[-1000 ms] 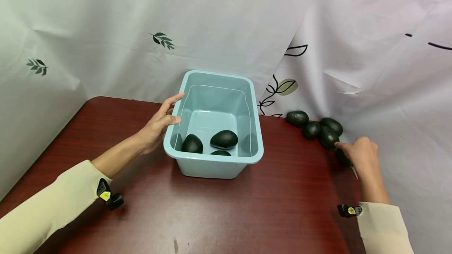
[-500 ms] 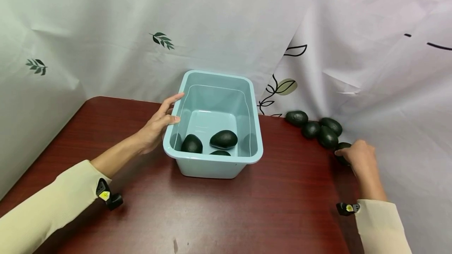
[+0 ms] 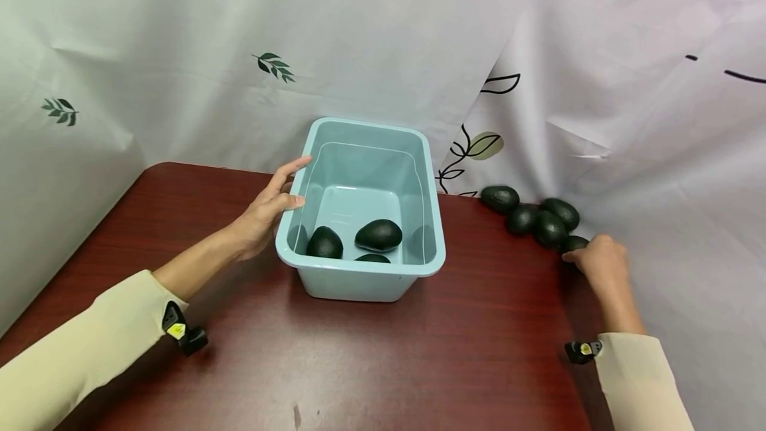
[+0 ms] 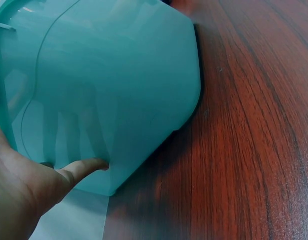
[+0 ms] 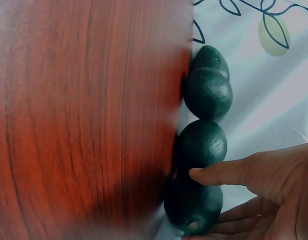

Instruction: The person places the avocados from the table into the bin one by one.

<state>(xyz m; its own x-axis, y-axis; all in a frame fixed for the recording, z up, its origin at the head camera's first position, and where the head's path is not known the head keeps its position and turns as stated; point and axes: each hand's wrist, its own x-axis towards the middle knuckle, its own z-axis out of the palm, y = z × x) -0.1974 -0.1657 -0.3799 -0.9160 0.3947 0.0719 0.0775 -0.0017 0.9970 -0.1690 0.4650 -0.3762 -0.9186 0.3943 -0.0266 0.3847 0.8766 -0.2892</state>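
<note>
The avocado [image 5: 192, 206] is between the fingers of the right hand [image 3: 606, 265], clamped by the thumb on 1 side and the other fingers opposite. In the head view that hand covers much of it; in the right wrist view the lower fingers are partly hidden and cut off. Just left of and beyond these fingers sit 4 avocados [image 3: 549, 229], bunched together; the right wrist view shows only 3 of them. Since 0.5 s ago, the right fingers have moved left and farther out with their avocado, and the nearest of the 4 have slid slightly left.

Well left of the right fingers stands the tub [image 3: 356, 285]. At its rim, the left hand [image 3: 262, 219] has thumb and index finger apart and nearly straight; its remaining fingers are mostly hidden. Right of those 2 fingers, inside the tub, lie 3 avocados [image 3: 379, 235], 1 mostly hidden by the near wall. Tub and left fingers look unchanged. Below is the surface [image 3: 383, 358]; beyond the fingers hangs white cloth [image 3: 383, 38].
</note>
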